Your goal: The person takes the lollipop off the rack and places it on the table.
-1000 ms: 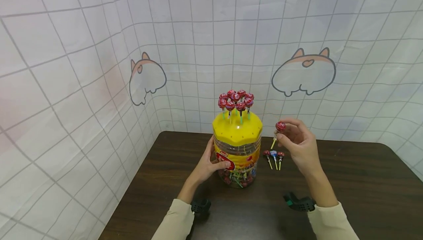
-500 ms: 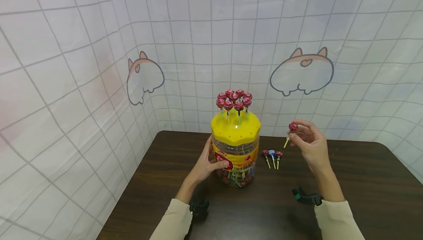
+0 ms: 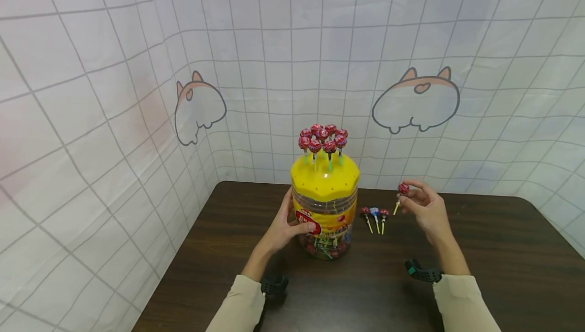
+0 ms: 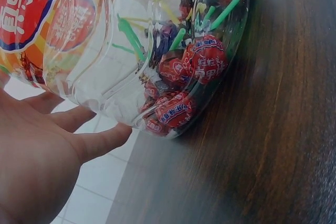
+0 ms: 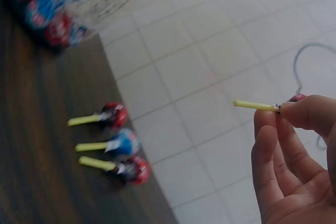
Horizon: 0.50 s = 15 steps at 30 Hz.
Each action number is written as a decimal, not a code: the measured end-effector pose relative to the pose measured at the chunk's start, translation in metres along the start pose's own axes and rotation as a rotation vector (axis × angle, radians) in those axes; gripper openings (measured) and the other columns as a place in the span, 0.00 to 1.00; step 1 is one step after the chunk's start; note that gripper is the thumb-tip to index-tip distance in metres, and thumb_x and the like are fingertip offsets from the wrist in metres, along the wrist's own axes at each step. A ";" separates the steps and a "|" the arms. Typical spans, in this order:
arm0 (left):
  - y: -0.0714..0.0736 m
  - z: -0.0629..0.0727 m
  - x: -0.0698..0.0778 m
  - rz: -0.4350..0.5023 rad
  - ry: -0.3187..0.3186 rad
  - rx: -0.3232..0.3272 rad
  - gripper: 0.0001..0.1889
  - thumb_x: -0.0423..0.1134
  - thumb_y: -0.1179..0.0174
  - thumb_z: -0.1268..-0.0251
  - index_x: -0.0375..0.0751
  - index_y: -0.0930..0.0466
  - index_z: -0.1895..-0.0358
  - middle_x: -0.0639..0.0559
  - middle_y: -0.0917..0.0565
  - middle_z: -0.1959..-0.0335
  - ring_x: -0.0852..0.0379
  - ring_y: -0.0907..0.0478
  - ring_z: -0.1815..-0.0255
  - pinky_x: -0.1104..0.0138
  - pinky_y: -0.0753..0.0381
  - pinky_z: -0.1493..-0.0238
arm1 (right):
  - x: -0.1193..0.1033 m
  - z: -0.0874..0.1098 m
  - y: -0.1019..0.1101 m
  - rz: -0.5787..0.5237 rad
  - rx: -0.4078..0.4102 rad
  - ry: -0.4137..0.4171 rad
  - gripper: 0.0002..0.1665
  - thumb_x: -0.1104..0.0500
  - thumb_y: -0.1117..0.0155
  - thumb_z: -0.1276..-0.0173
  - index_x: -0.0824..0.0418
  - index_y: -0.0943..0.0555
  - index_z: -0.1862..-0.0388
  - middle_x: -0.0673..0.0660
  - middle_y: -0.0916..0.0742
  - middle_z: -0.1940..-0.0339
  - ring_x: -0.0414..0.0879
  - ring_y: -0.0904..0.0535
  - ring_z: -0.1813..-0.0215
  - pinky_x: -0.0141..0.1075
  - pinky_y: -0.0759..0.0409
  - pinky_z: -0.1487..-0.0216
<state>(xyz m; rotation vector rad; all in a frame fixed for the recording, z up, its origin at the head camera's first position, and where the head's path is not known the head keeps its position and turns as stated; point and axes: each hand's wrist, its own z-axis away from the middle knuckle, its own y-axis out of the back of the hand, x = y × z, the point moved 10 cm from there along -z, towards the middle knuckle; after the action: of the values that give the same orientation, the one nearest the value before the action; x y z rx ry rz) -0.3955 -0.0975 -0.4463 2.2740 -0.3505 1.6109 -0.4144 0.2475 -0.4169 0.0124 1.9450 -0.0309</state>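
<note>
My left hand [image 3: 281, 228] holds the side of a clear plastic candy jar [image 3: 325, 220], thumb on its front label and fingers round its far side. In the left wrist view, that hand's fingers touch the jar wall, with wrapped lollipops [image 4: 181, 66] showing inside. Red lollipops [image 3: 322, 139] stand upright in the jar's yellow lid [image 3: 324, 177]. To the right, my right hand [image 3: 426, 210] pinches a red lollipop [image 3: 403, 189] between thumb and fingers, its yellow stick [image 5: 254, 106] pointing down in the head view. The held lollipop is apart from the jar, above the table.
Two red lollipops and one blue lollipop [image 3: 375, 212] lie side by side on the dark wooden table [image 3: 493, 251], between jar and right hand. Small holes dot the lid's front edge. A white gridded cloth [image 3: 274, 68] hangs behind and on the left.
My right hand moved right, away from the jar, with the lollipop, then lowered slightly. My left hand stays on the jar, and the lollipops in the lid and on the table stay put.
</note>
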 end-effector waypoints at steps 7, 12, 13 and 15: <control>0.000 0.000 0.000 -0.002 0.000 0.001 0.55 0.54 0.28 0.38 0.73 0.61 0.18 0.47 0.35 0.25 0.46 0.29 0.33 0.42 0.24 0.32 | 0.034 0.002 0.003 0.108 -0.051 -0.116 0.25 0.69 0.32 0.31 0.60 0.22 0.35 0.45 0.13 0.64 0.35 0.13 0.63 0.32 0.13 0.64; 0.000 0.000 -0.001 -0.003 0.002 0.006 0.55 0.55 0.28 0.39 0.74 0.61 0.18 0.49 0.36 0.25 0.46 0.30 0.31 0.42 0.24 0.32 | 0.051 0.005 0.005 0.192 -0.085 -0.164 0.26 0.67 0.33 0.29 0.64 0.25 0.33 0.49 0.12 0.62 0.35 0.14 0.61 0.34 0.13 0.62; 0.000 0.000 -0.001 -0.002 0.001 0.005 0.55 0.56 0.28 0.39 0.74 0.61 0.18 0.48 0.36 0.25 0.46 0.30 0.30 0.42 0.24 0.32 | 0.053 0.005 0.005 0.207 -0.090 -0.175 0.27 0.67 0.33 0.29 0.65 0.26 0.33 0.50 0.12 0.61 0.36 0.14 0.61 0.34 0.13 0.61; 0.000 0.000 -0.001 -0.001 0.002 0.004 0.55 0.56 0.28 0.39 0.74 0.61 0.18 0.48 0.36 0.25 0.46 0.30 0.30 0.42 0.24 0.32 | 0.059 0.006 0.006 0.241 -0.101 -0.197 0.29 0.66 0.33 0.29 0.66 0.28 0.31 0.52 0.12 0.60 0.36 0.14 0.61 0.35 0.13 0.60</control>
<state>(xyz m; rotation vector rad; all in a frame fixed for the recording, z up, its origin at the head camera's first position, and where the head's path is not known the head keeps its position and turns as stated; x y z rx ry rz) -0.3960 -0.0978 -0.4469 2.2758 -0.3462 1.6146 -0.4300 0.2529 -0.4745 0.1707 1.7346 0.2184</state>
